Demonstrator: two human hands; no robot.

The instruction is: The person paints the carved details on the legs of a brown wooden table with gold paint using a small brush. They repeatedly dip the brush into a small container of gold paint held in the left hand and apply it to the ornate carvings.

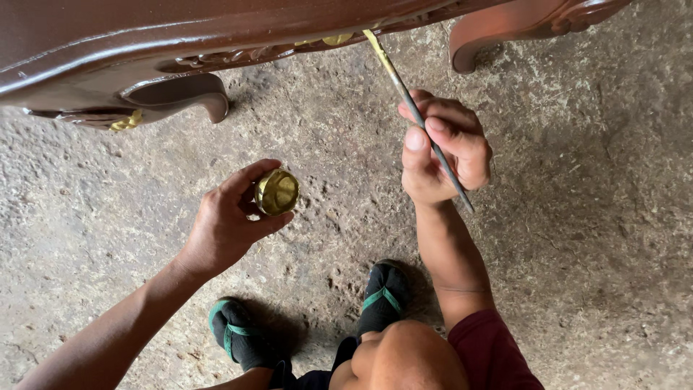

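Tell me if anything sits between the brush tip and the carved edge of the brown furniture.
Nothing visible does. The right hand holds the thin brush angled up, its gold-stained tip already at the carved edge. The left hand keeps the small gold paint cup off to the side.

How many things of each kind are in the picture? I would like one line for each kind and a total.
Hands: 2 (left hand, right hand)
Thin brushes: 1 (brush, in the right hand)
Small gold paint cups: 1 (cup, in the left hand)
Brown carved furniture pieces: 1 (furniture)
Dark sandals with green straps: 2 (sandals)
Total: 7
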